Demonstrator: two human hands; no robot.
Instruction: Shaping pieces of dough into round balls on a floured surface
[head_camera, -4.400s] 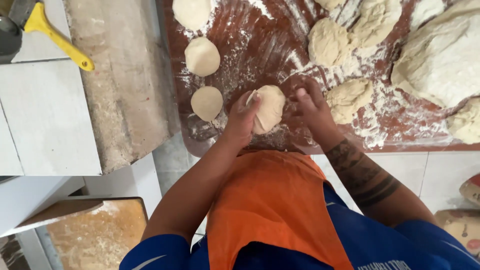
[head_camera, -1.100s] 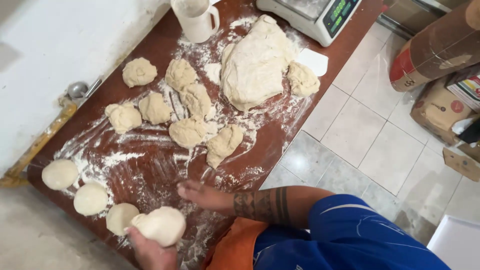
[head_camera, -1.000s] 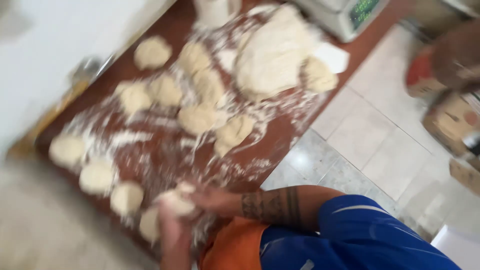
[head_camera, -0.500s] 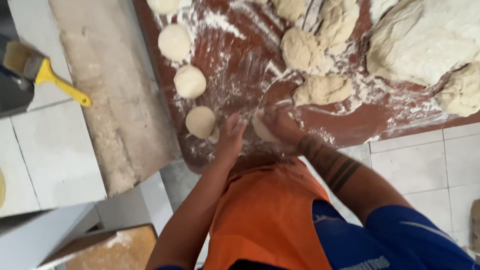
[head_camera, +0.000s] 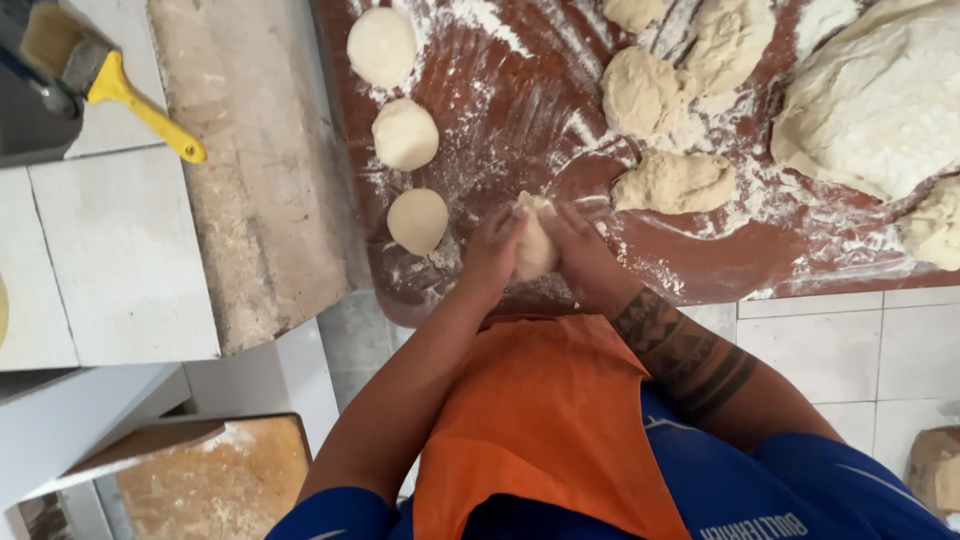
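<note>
Near the worktop's (head_camera: 720, 270) front edge, the left hand (head_camera: 492, 255) and right hand (head_camera: 580, 255) cupped a dough lump (head_camera: 533, 245) between them, both grips pressed against its sides. It stood a little taller than wide. Three round dough balls (head_camera: 417, 220) lined the left edge. A big dough heap (head_camera: 880, 100) sat at the right. No labels showed.

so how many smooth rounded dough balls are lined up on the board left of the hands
3, in a column left of the hands: top dough ball, middle dough ball, bottom dough ball. A fourth piece is cupped between the left hand and right hand, partly hidden.
</note>
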